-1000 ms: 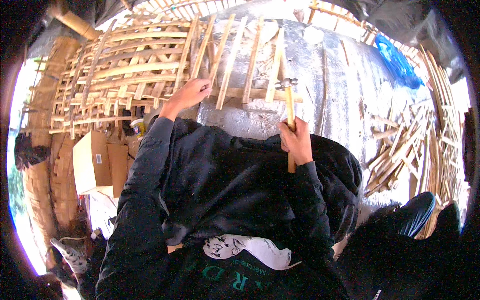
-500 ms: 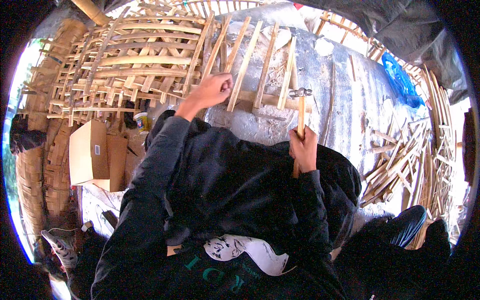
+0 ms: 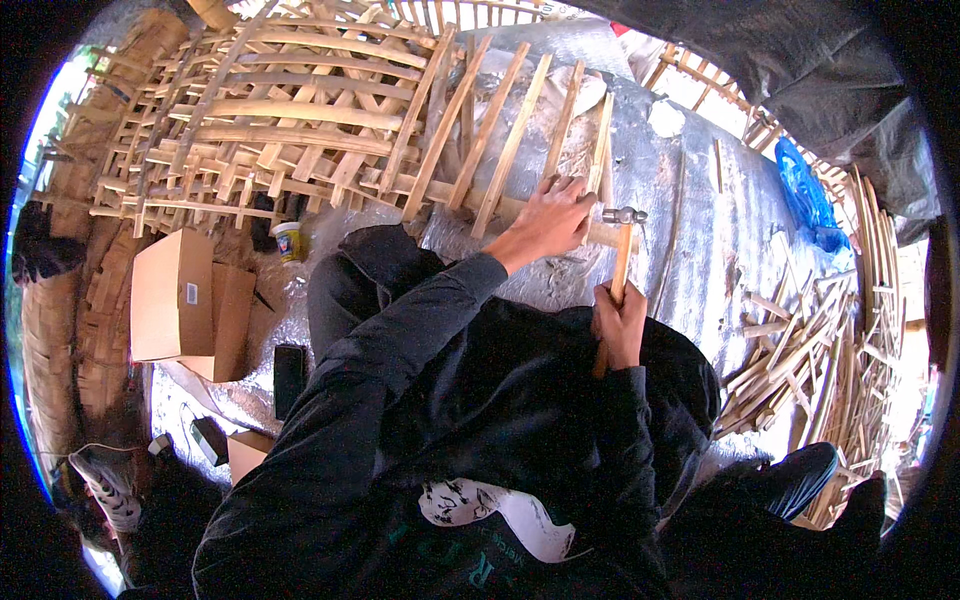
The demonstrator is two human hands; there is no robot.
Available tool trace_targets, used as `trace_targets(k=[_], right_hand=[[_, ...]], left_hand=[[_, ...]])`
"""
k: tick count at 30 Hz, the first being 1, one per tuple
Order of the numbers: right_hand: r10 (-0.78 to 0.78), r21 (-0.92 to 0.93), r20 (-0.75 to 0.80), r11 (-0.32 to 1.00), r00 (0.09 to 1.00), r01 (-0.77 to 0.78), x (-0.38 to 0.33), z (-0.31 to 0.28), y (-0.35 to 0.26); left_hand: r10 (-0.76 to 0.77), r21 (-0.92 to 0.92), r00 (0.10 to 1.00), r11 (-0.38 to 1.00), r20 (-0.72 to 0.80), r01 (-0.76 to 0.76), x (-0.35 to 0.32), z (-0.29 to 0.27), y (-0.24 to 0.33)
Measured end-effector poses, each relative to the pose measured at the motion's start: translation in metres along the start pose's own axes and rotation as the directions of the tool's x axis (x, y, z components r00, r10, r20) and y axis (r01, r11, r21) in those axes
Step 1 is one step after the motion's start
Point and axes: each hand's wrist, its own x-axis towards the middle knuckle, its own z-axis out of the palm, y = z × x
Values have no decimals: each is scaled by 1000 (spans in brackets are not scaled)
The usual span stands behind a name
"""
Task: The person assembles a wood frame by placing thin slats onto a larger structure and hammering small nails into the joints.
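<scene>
My right hand is wrapped round the wooden handle of a ball-peen hammer, held upright with its metal head at the top. My left hand is curled over the near end of a thin bamboo slat; whatever its fingertips grip is hidden. That slat belongs to a row of spaced slats pointing away from me. Their near ends lie across a crosswise bamboo strip. The last slat at the right stands just beyond the hammer head.
A stacked bamboo lattice fills the far left. An open cardboard box, a small tub and a dark phone-like slab are on the left. Loose bamboo sticks pile up at right, below a blue plastic bag.
My left hand has moved right along the row, from the middle slats to the second-last one. The hammer, still in my right hand, has shifted slightly right and nearer. The view has shifted a little.
</scene>
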Motion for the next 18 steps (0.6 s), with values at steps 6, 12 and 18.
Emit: trace_targets(k=[6, 12, 18], right_hand=[[-48, -82, -9, 996, 999, 47, 2, -2, 9], [-68, -109, 23, 992, 997, 70, 0, 2, -4], [-104, -128, -21, 987, 994, 100, -4, -3, -1]], left_hand=[[-128, -72, 984, 988, 121, 137, 17, 13, -9], [-217, -228, 946, 935, 240, 272, 20, 26, -24], [-275, -445, 918, 810, 285, 381, 25, 10, -16]])
